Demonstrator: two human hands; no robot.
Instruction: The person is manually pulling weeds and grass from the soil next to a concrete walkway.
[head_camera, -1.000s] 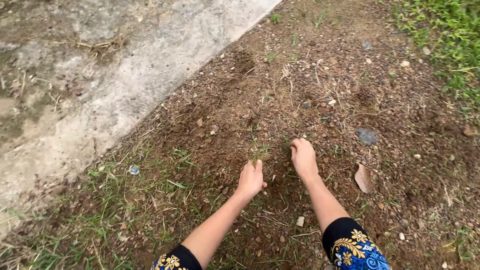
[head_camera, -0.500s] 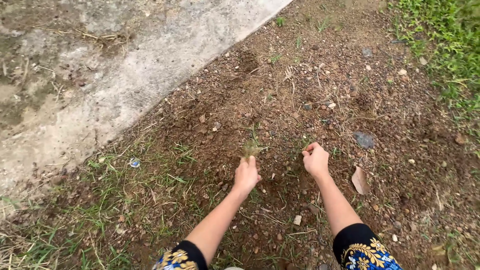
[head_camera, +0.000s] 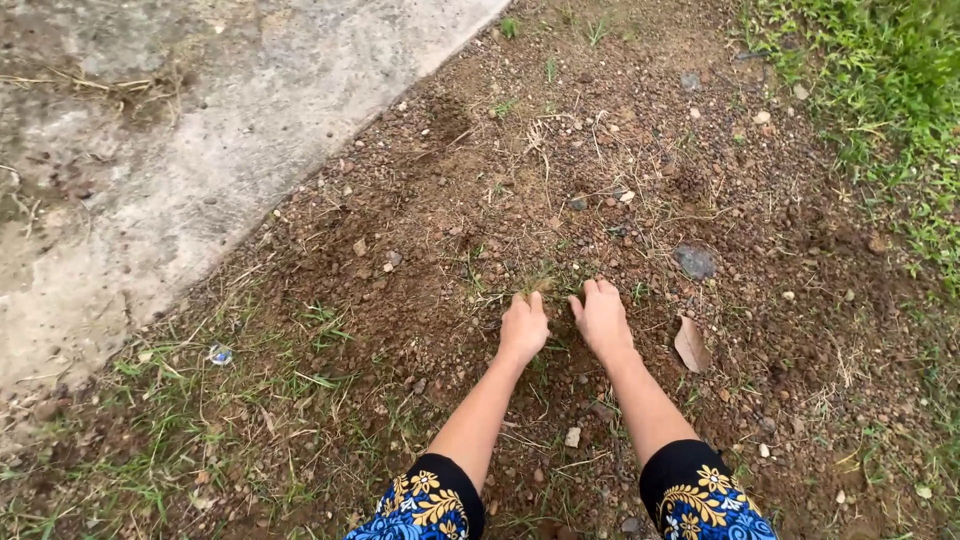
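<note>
Brown, gravelly soil (head_camera: 430, 240) covers the middle ground, with a pale concrete slab (head_camera: 170, 130) along its upper left edge. Left hand (head_camera: 524, 326) and right hand (head_camera: 602, 318) are side by side, nearly touching, both pressed low to the dirt. Between their fingertips stands a small grass tuft (head_camera: 540, 279). Left fingers curl toward its base; whether they actually pinch the blades cannot be told from this angle. Right hand lies flatter, fingers loosely bent on the ground, holding nothing visible. Dry brown leaf (head_camera: 690, 344) just right of the right wrist; grey flat stone (head_camera: 695, 262) beyond it. Green grass (head_camera: 880, 90) at far right.
</note>
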